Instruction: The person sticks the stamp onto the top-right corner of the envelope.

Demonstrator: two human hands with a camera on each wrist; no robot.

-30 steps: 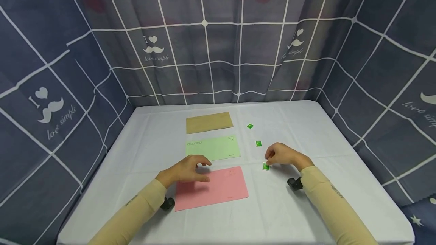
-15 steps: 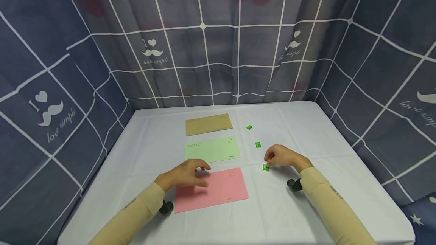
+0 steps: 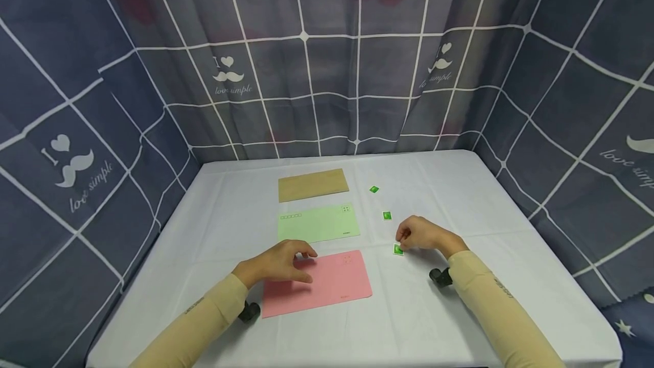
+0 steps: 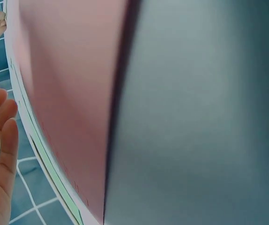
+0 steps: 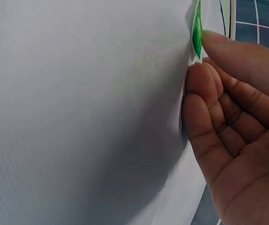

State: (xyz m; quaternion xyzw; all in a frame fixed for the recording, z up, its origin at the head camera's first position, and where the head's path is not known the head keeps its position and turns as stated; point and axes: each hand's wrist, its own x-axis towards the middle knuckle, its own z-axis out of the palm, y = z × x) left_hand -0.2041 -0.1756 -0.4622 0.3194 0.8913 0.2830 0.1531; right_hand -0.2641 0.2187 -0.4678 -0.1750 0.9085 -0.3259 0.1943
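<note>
Square green-and-white paper stamp (image 3: 398, 250) is lying on the white cloth-covered tabletop (image 3: 460, 197) at eight o'clock from the nearer right hand (image 3: 425, 235), which is touching it with fingers curled, pinch uncertain.

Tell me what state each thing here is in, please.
Brown envelope: lying flat, no stamp showing.
Green envelope: lying flat, no stamp showing.
Pink envelope: lying down, no stamp showing.
Far stamp: loose, turned cornerwise.
Middle stamp: loose, flat.
Nearest stamp: loose; whether lifted, unclear.
Left grip: relaxed and empty, over the pink envelope.
Right grip: curled at the nearest stamp; whether pinching, unclear.
Tablecloth: spread, faintly creased.
Curtain: hanging, wrinkled.
</note>
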